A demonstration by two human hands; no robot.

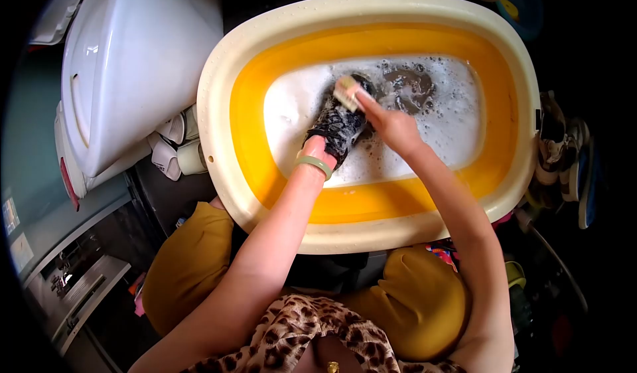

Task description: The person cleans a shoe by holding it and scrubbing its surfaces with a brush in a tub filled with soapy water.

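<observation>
A black lace-up shoe (334,122), wet and flecked with suds, is held at a slant over the foamy water (295,101) in a large tub. My left hand (317,149) is pushed into the shoe's opening and holds it up; its fingers are hidden inside. A pale green bangle (314,165) circles that wrist. In the closed fingers of my right hand (399,131) is a scrub brush (346,94) with a light-coloured head. Its bristles rest against the toe end of the shoe.
The oval tub (511,204) has a cream rim and yellow inner walls. At left hangs a white basin (142,68), with pale shoes (171,150) beneath it. More shoes (564,150) stand against the tub's right side. My knees (189,267) flank the near rim.
</observation>
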